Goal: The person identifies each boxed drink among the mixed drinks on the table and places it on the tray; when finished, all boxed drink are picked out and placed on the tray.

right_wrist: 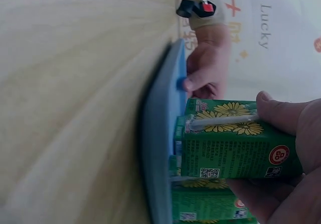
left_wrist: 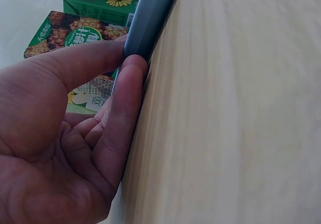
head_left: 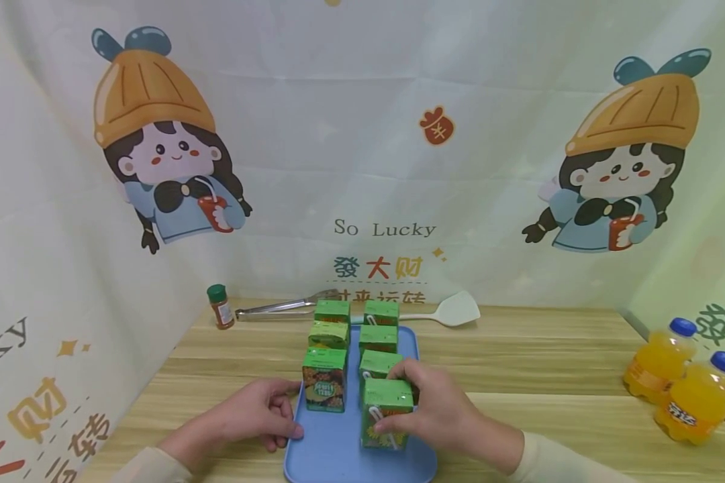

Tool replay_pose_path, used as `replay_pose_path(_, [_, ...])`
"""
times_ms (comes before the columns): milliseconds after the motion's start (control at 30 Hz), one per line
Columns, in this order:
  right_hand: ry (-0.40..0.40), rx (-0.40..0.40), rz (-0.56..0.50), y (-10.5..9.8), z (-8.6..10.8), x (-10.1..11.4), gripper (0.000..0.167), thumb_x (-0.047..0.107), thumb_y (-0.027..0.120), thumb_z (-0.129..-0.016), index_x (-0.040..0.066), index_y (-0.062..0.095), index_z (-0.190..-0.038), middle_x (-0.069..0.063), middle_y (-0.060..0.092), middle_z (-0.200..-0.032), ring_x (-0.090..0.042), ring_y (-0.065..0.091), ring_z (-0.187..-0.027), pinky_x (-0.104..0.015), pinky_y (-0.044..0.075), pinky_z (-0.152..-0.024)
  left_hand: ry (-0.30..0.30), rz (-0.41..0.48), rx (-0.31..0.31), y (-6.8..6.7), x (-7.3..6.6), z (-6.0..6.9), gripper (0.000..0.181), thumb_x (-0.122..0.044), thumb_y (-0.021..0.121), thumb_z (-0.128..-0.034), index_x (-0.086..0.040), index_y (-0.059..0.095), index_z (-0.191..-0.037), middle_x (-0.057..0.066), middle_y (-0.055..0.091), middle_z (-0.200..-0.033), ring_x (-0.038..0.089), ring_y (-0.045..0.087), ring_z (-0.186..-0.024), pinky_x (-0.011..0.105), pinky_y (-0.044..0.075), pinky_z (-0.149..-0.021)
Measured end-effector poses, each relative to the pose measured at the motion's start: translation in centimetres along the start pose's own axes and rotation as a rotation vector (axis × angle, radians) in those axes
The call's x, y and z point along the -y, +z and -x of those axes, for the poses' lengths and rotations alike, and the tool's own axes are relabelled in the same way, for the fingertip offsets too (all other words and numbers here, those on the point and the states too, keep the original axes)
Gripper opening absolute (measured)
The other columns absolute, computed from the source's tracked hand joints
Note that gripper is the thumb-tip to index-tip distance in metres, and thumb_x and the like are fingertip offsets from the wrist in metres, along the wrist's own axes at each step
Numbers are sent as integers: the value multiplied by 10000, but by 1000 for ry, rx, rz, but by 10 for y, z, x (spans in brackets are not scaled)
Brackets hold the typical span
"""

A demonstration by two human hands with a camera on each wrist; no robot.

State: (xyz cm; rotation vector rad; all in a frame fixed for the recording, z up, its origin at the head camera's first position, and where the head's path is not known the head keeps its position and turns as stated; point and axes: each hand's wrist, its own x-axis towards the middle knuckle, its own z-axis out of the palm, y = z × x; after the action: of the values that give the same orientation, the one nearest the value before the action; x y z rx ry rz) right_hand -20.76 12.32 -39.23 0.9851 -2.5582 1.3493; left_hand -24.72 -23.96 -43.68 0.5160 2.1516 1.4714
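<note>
My right hand [head_left: 441, 410] grips a green drink carton [head_left: 389, 397] with a straw on its side, thumb and fingers on opposite faces. In the right wrist view this carton [right_wrist: 235, 156] is at the tray, its base close to the surface. The blue tray [head_left: 329, 451] carries two rows of green cartons. Pineapple pictures mark the nearest left-row carton [head_left: 325, 384]; behind the held one stands another carton [head_left: 380, 362]. At the tray's left edge is my left hand [head_left: 256, 414], pinching the rim [left_wrist: 145, 28] between thumb and finger in the left wrist view.
Metal tongs [head_left: 284, 308] and a pale spatula [head_left: 457, 310] lie behind the tray. To their left stands a green-capped spice jar [head_left: 220, 308]. Two orange drink bottles [head_left: 695, 402] with blue caps are at the right. A printed cloth [head_left: 338, 134] hangs around the wooden table [head_left: 538, 376].
</note>
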Motion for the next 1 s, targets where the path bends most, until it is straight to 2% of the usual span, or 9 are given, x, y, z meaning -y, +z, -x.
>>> replay_pose_path(367, [25, 11, 3, 19, 3, -7, 545, 304, 1027, -812, 154, 659, -1186, 81, 734, -1007, -20, 671, -876, -257, 604, -750, 7, -21, -10, 1, -1, 0, 962, -81, 869, -960, 261, 246, -1609, 127, 743, -874, 213, 731, -700, 327, 651, -589])
replay_pose_path(733, [25, 38, 32, 20, 1, -6, 578, 350, 1007, -843, 168, 650, -1260, 118, 742, -1027, -19, 680, -907, -296, 609, -769, 3, -27, -6, -3, 3, 1, 961, -101, 872, -961, 255, 260, -1610, 131, 745, -867, 211, 728, -698, 319, 645, -591])
replay_pose_path(900, [21, 78, 7, 17, 2, -5, 554, 372, 982, -874, 199, 652, -1284, 129, 761, -1084, -34, 717, -985, -324, 644, -840, -3, -9, -10, -4, 4, 4, 968, -108, 875, -960, 262, 256, -1604, 133, 746, -873, 214, 729, -708, 323, 645, -598])
replay_pose_path(1000, [-11, 86, 0, 10, 5, -6, 548, 383, 954, -908, 170, 660, -1319, 97, 773, -1134, -59, 737, -1032, -331, 655, -882, -2, 1, -10, -4, 5, 8, 960, -105, 866, -968, 268, 248, -1602, 135, 748, -870, 209, 726, -706, 320, 644, -596])
